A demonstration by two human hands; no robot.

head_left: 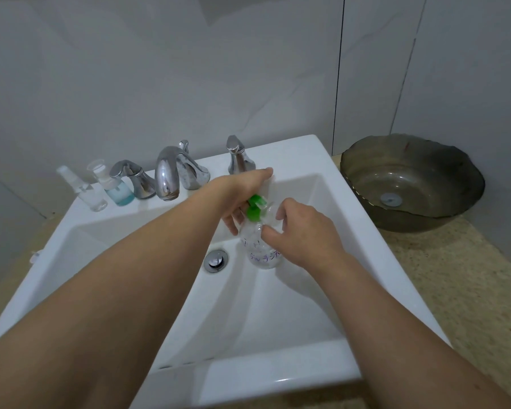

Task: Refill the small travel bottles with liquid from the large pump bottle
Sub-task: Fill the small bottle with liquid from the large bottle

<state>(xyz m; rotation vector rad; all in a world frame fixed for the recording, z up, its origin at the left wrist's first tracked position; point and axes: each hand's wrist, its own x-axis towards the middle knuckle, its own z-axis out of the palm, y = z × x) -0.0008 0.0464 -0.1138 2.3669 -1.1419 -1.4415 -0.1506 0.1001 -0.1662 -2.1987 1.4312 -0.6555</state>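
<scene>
A large clear pump bottle [261, 249] with a green pump head [255, 206] and purple writing stands in the white sink basin [278, 305], right of the drain. My left hand [242, 193] reaches over the pump head, with its lower fingers curled round the neck below it. From the right, my right hand [303, 234] grips the bottle's shoulder, thumb on the front. Something clear shows beside the nozzle, too blurred to name. Two small travel bottles stand on the sink's back left ledge: a clear spray bottle [87, 191] and one holding blue liquid [117, 188].
A chrome faucet [167, 175] with two handles [133, 180] [238, 156] lines the back ledge. The chrome drain plug [216, 259] sits mid-basin. A dark glass vessel bowl [410, 184] stands on the speckled counter [455, 276] at right. Grey tiled walls close in behind.
</scene>
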